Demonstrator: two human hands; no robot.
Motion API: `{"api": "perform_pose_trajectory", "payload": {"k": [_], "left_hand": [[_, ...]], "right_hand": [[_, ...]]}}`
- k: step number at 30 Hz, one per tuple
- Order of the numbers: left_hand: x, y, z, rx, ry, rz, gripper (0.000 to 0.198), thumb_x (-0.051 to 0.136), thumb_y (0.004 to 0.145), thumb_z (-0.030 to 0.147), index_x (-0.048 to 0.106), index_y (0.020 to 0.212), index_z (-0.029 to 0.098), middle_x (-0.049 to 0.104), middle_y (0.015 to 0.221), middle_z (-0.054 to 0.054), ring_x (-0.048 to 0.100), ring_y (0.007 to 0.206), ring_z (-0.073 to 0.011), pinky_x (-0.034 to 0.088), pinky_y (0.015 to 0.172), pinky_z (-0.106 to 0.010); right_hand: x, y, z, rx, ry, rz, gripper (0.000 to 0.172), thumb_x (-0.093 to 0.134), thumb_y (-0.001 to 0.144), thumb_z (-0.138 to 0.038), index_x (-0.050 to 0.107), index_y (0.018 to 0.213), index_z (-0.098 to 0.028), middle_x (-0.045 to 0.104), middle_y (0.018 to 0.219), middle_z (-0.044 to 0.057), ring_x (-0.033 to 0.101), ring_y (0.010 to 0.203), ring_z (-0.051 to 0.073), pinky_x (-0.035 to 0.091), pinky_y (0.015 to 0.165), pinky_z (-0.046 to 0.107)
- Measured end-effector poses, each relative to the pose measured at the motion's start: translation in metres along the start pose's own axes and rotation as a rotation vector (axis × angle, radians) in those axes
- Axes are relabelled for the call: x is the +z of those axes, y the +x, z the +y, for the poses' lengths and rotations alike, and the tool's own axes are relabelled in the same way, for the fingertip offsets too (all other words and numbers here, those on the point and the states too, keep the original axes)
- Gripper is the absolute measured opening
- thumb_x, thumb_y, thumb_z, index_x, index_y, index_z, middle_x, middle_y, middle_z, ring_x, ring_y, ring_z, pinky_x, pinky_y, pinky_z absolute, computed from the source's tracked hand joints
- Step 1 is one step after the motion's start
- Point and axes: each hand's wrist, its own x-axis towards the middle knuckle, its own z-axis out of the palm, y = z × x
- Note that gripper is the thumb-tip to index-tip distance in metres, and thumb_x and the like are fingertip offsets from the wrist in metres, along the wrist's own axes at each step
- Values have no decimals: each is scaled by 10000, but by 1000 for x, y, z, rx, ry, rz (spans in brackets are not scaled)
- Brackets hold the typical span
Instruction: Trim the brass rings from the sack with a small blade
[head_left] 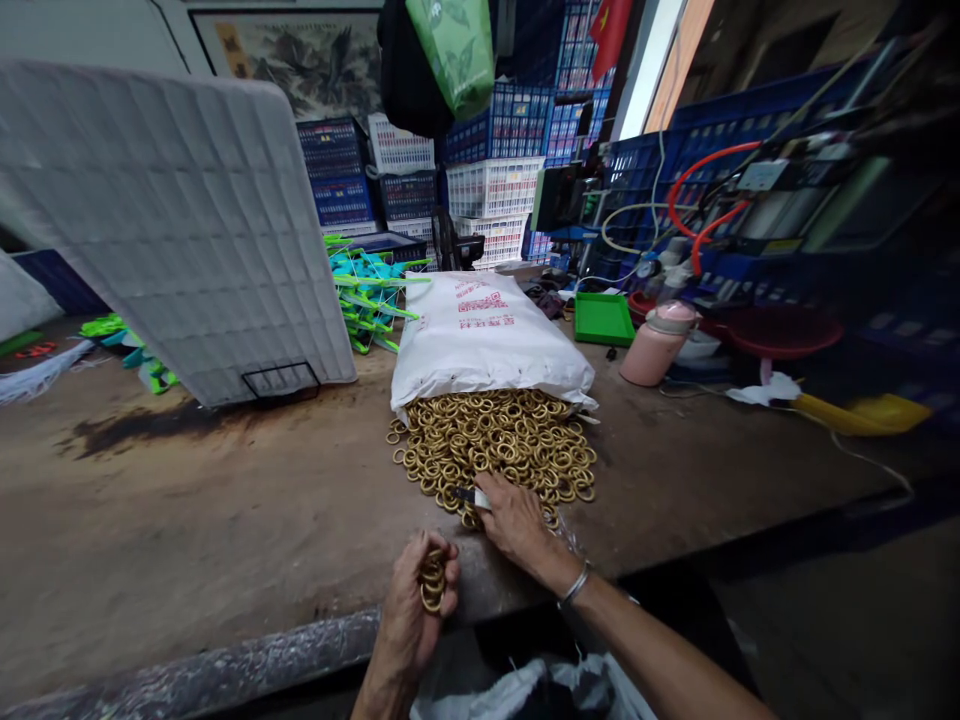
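Observation:
Several brass-coloured rings rest in my left hand, its fingers curled round them near the table's front edge. At the near side of a heap of the same rings, my right hand pinches a small flat white-and-black piece whose kind I cannot make out. The dark end of that piece lies over the rings. Behind, the heap spreads from the mouth of a white sack with red print, lying on its side.
A tall quilted white panel stands on the worn table at left. Beyond it are green and blue plastic pieces. To the right are a green tray, a pink bottle and a yellow scoop-like piece. Crates are stacked behind.

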Motion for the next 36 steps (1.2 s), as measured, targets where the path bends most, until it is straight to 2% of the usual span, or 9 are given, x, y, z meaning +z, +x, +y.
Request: {"api": "perform_pose_trajectory", "payload": {"k": [5, 10, 13, 16, 22, 26, 31, 36], "left_hand": [[-4, 3, -3, 19, 57, -60, 254, 670, 679, 342, 547, 656, 121, 553, 649, -4, 472, 503, -55, 251, 337, -119], [0, 4, -4, -9, 50, -79, 270, 706, 635, 331, 546, 710, 127, 552, 657, -2, 491, 514, -64, 267, 339, -122], [2, 4, -4, -25, 32, -71, 293, 714, 621, 330, 519, 730, 140, 532, 642, 13, 489, 499, -61, 244, 335, -119], [0, 5, -6, -45, 23, -51, 310, 718, 612, 313, 469, 709, 156, 477, 583, 48, 424, 427, -31, 190, 329, -116], [-2, 4, -8, -41, -1, -22, 338, 703, 605, 330, 422, 703, 168, 414, 517, 78, 324, 361, -7, 122, 331, -134], [0, 1, -6, -42, 5, 12, 368, 707, 576, 368, 420, 693, 170, 413, 504, 79, 310, 345, -5, 104, 331, -144], [-2, -2, -8, -30, 15, 31, 360, 705, 578, 364, 430, 698, 165, 409, 498, 85, 305, 338, -2, 95, 333, -145], [-7, -4, -11, -36, 32, 0, 364, 699, 592, 373, 413, 692, 172, 405, 500, 90, 311, 346, -2, 103, 337, -141]], "right_hand": [[3, 2, -1, 16, -104, -15, 201, 416, 793, -143, 513, 958, -206, 586, 934, 44, 544, 776, 167, 298, 630, 263], [6, 0, 0, 1, -161, -4, 229, 430, 757, -104, 509, 949, -202, 583, 925, 38, 545, 764, 164, 291, 611, 267], [9, -1, 2, -1, -195, 13, 225, 427, 744, -85, 515, 917, -200, 589, 897, 32, 553, 718, 158, 278, 583, 271], [14, 0, 7, -2, -214, 56, 193, 422, 742, -83, 520, 864, -196, 591, 858, 27, 550, 662, 144, 253, 547, 268], [19, -1, 18, -86, -216, 109, 147, 455, 705, -65, 512, 769, -185, 580, 755, 6, 515, 574, 113, 199, 499, 253], [20, -3, 20, -155, -192, 111, 113, 455, 761, -131, 520, 826, -194, 595, 788, 11, 535, 600, 115, 207, 500, 248], [17, -2, 13, -107, -231, 31, 168, 424, 755, -94, 532, 839, -191, 608, 827, 30, 549, 613, 124, 203, 503, 259], [14, -1, 11, -49, -231, 55, 174, 391, 770, -117, 532, 839, -193, 606, 809, 30, 546, 612, 140, 211, 508, 268]]}}
